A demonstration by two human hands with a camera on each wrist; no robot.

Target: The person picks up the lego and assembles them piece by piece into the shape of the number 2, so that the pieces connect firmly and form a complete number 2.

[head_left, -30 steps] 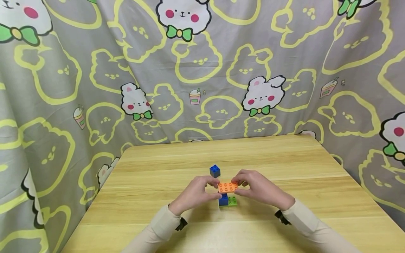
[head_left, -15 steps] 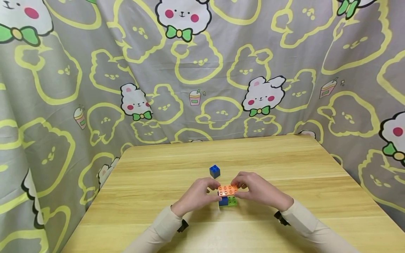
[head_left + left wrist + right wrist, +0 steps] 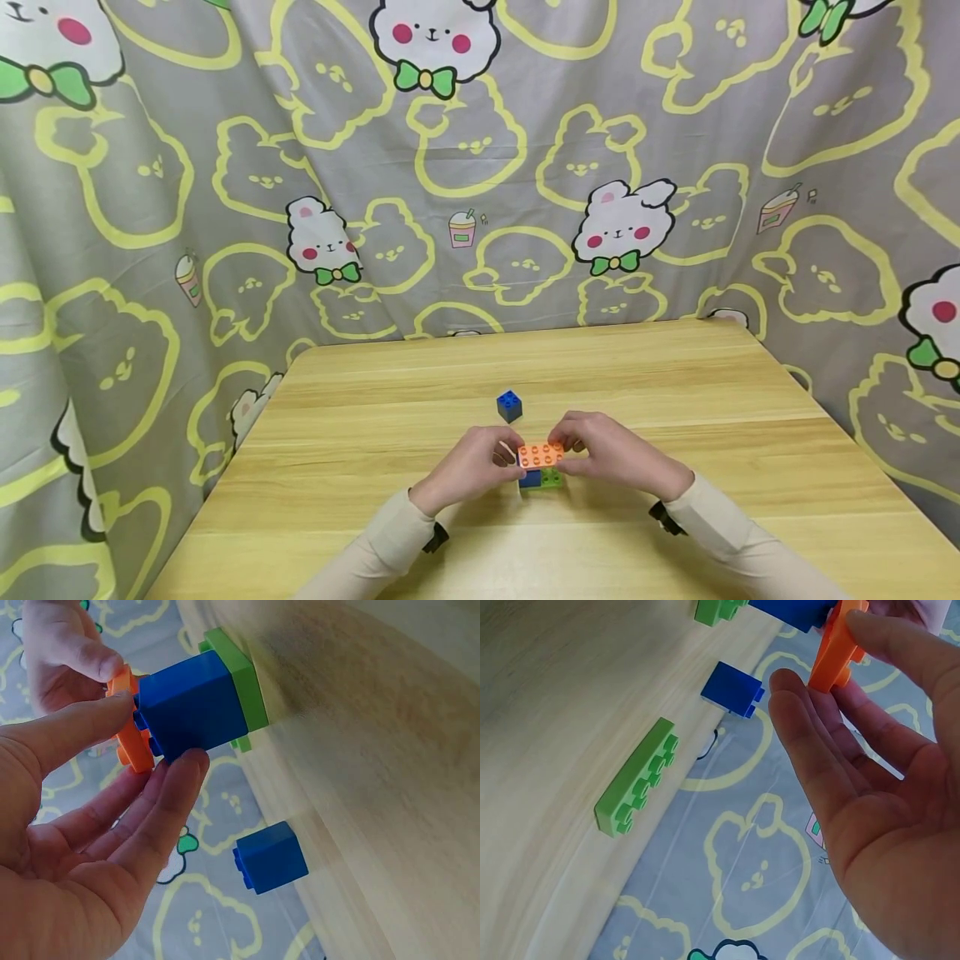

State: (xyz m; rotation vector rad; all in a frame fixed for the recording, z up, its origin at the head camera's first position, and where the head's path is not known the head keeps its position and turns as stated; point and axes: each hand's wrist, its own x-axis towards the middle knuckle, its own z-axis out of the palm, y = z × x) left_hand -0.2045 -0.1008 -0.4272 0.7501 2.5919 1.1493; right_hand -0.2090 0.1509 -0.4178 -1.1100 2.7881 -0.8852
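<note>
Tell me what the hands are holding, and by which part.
The orange eight-stud toy brick, by its two ends: the left hand pinches the left end, the right hand the right end.

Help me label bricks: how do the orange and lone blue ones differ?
The orange brick is a thin slab; the lone blue brick a taller block. The orange brick shows eight studs, the lone blue brick four. Left hand and right hand hold the orange brick; the lone blue brick stands untouched. Both have studs on top.

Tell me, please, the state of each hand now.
Left hand: holding the orange brick, left end.
Right hand: also holding the orange brick, right end.
</note>
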